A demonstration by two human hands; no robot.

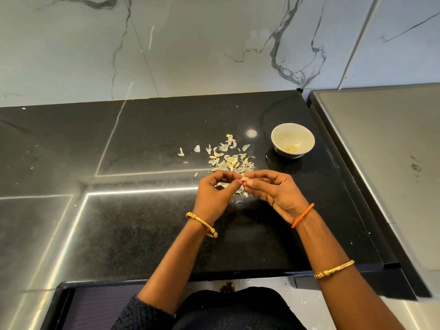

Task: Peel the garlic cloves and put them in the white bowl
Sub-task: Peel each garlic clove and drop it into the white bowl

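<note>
1. Both hands are up over the tabletop [142,222], meeting at one clove [245,179]. I have it pinched between them: left hand [214,194] gripping one end with thumb and fingertips, right hand [276,191] nipping the other.
2. The clove looks pale and small, so I judge it very light and firm, but slick once the skin comes away. Easy to squirt out of a pinch.
3. Best hold, I reckon, is across the fat middle with one hand while the other nail picks at the pointed tip, where the papery skin lifts soonest.
4. Just beyond my hands sits the pile [228,160] of cloves and loose skins, mixed together. Which ones are already peeled I cannot tell from here. The skins look feather-light and would scatter at a puff.
5. The bowl [292,140] stands to the right of the pile, apart from it, with a few peeled cloves lying at the bottom.
6. Plenty in the pile, few in the bowl: I judge this job is early to midway.
</note>
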